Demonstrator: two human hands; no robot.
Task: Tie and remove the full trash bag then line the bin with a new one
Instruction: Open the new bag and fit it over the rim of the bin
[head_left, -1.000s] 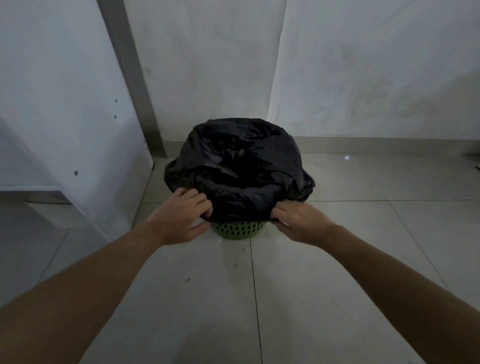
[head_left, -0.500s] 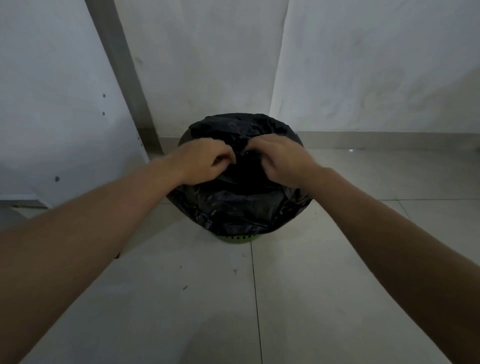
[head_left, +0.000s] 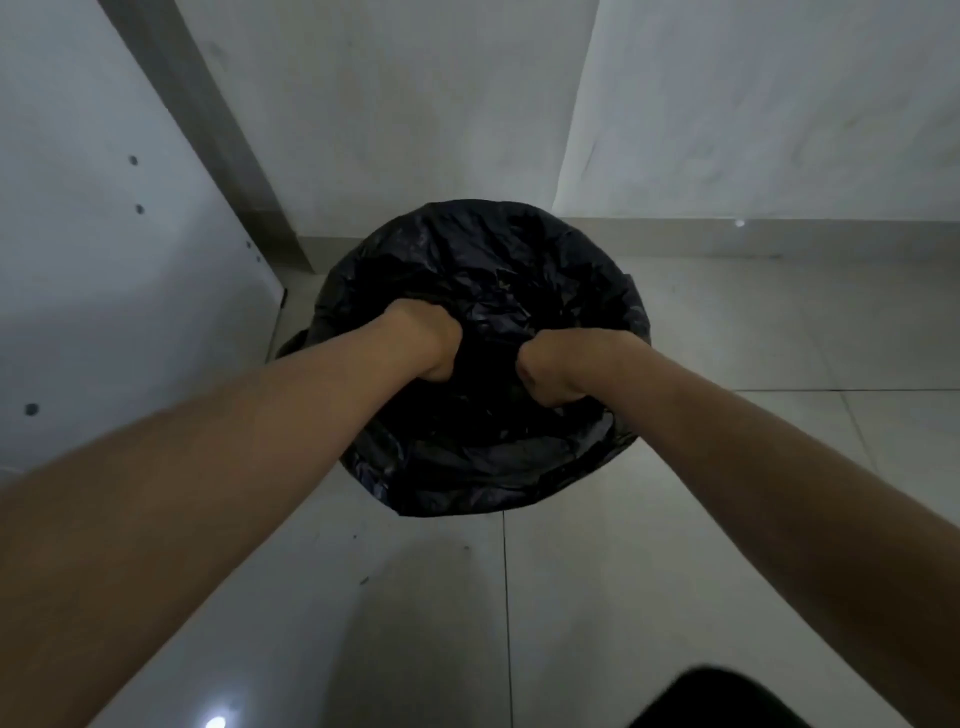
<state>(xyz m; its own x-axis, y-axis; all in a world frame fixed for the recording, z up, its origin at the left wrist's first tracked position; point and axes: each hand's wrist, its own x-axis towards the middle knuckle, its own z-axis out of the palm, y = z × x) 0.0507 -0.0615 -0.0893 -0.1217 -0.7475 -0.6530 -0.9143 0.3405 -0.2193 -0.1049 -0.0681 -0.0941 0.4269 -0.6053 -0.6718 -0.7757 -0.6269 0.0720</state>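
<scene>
A black trash bag (head_left: 483, 457) covers the bin on the tiled floor, seen from almost straight above; the green bin itself is hidden under the plastic. My left hand (head_left: 428, 340) and my right hand (head_left: 553, 371) reach down into the bag's middle, side by side. The fingers of both are buried in the dark plastic, so only the wrists and the backs of the hands show. Both appear closed on bunched plastic of the bag.
A white panel (head_left: 104, 270) with small holes stands close on the left of the bag. A white wall (head_left: 727, 104) with a low skirting runs behind it. Pale floor tiles (head_left: 753, 467) spread to the right and front. A dark shape (head_left: 722, 701) sits at the bottom edge.
My hands went from the bag's lower hem at the bin's side up to its top, then pushed down into its middle. The view has tilted to look more steeply down.
</scene>
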